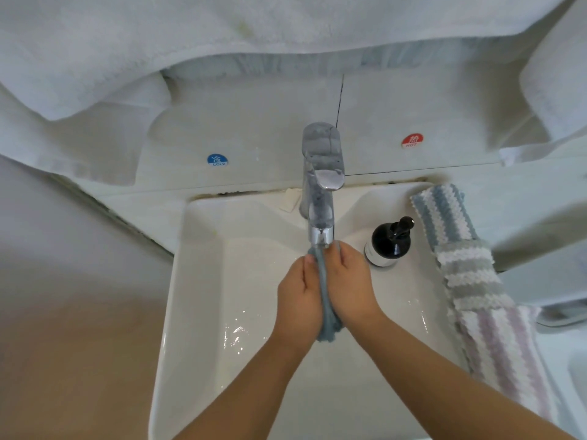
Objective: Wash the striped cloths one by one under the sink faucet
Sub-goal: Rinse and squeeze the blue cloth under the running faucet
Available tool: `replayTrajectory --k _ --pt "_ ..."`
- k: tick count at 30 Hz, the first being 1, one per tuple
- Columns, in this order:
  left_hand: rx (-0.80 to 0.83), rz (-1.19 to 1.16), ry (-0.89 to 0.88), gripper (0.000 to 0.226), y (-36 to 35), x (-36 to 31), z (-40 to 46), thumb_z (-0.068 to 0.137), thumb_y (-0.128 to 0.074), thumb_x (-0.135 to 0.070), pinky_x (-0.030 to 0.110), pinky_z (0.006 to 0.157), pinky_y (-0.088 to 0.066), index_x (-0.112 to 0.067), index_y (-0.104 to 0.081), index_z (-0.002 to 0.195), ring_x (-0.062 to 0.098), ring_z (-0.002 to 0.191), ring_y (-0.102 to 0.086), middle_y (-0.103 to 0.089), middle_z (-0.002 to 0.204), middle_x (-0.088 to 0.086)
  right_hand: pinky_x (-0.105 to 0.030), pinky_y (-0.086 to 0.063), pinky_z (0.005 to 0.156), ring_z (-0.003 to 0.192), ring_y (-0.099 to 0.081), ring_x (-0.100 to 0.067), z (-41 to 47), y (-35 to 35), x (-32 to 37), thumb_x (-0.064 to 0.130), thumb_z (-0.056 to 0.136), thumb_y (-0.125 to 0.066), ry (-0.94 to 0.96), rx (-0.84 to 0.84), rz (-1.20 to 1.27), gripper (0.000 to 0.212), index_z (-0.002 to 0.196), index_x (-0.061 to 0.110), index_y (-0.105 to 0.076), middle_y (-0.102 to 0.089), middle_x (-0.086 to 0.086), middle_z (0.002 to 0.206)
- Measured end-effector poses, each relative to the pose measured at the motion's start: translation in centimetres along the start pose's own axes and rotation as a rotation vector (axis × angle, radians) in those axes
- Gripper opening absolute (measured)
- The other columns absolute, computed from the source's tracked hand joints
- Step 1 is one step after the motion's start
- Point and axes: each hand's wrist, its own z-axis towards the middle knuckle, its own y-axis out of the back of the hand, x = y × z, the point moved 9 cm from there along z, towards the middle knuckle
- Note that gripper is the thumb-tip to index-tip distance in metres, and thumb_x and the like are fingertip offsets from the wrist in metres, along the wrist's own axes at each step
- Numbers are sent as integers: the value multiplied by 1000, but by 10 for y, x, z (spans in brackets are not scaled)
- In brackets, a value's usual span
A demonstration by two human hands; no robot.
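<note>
A bunched, wet blue cloth (327,315) is squeezed between my two hands right under the spout of the chrome faucet (321,192), over the white sink (203,281). My left hand (300,300) grips its left side and my right hand (351,287) grips its right side, fingers curled round it. Three more striped cloths lie along the sink's right rim: a blue-and-white one (443,217) at the back, a grey-and-white one (470,277) in the middle, a pink-and-white one (505,350) nearest me.
A black pump bottle (389,241) stands on the sink ledge just right of my hands. White towels (158,42) hang above the faucet. A blue COLD sticker (217,160) and a red HOT sticker (412,140) sit on the back ledge. Water pools in the basin.
</note>
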Motion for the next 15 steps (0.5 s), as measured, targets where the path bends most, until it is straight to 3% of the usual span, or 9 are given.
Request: replayTrajectory --k 3,6,11,15 --pt "-40 -32 48 38 6 1 2 104 -39 -28 31 71 -52 -3 -55 79 15 71 -58 -58 72 5 -12 -44 51 53 -54 -3 -4 -5 -7 32 100 -47 -25 48 -41 39 67 13 -53 -56 2 60" --pt "-143 -78 49 40 21 -4 15 105 -37 -30 29 63 -47 -11 -47 71 13 63 -52 -51 63 0 -16 -51 58 60 -63 -5 -19 -14 -14 35 100 -45 -62 96 -7 36 76 13 -61 -63 0 66" --pt "23 -20 36 35 -2 0 -2 103 -42 -25 28 67 -51 -12 -54 73 11 66 -57 -57 66 -1 -15 -42 52 53 -48 -4 -1 1 1 28 100 -48 21 2 -5 39 63 15 -48 -50 6 56" --pt "-82 -73 61 39 11 1 10 105 -37 -30 34 69 -49 -6 -52 78 16 68 -55 -55 70 7 -13 -47 57 57 -58 -1 -12 -7 -14 34 100 -46 -44 67 -21 37 70 15 -57 -59 2 64"
